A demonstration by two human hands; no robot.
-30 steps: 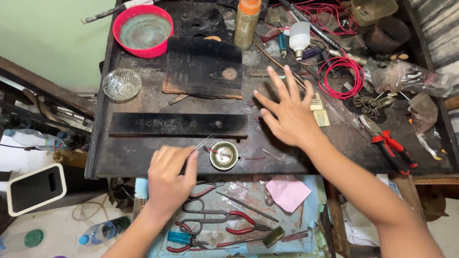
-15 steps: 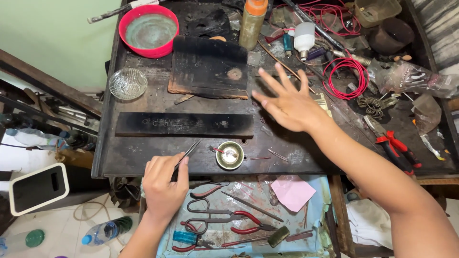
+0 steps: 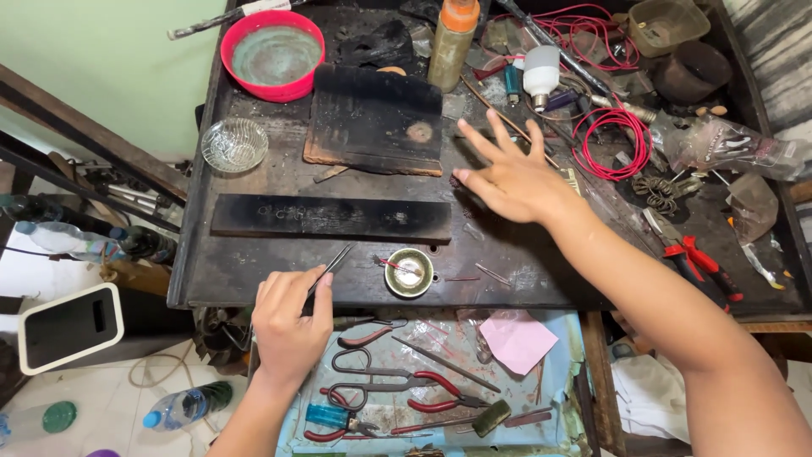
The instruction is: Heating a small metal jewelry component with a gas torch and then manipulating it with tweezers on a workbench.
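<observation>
My left hand [image 3: 290, 320] pinches a pair of thin metal tweezers [image 3: 332, 264] at the near edge of the dark, scorched workbench [image 3: 254, 271]; the tips point up and right toward a small round metal cup [image 3: 409, 272]. A thin red-tipped wire lies across that cup's left rim. My right hand [image 3: 513, 175] hovers flat with fingers spread over the middle of the bench, just right of a charred rectangular board [image 3: 372, 123]. It holds nothing. A long black bar [image 3: 330, 218] lies between my hands.
A red bowl [image 3: 272, 52] and a small glass dish [image 3: 234, 144] sit at the back left. An orange-capped bottle [image 3: 451, 38], red wire coils [image 3: 613, 140] and red-handled pliers [image 3: 706, 262] crowd the right. An open drawer [image 3: 423, 385] below holds pliers, scissors and pink paper [image 3: 518, 340].
My right hand has slid left and back across the bench, fingers still spread. My left hand with the tweezers has stayed near the front edge beside the cup.
</observation>
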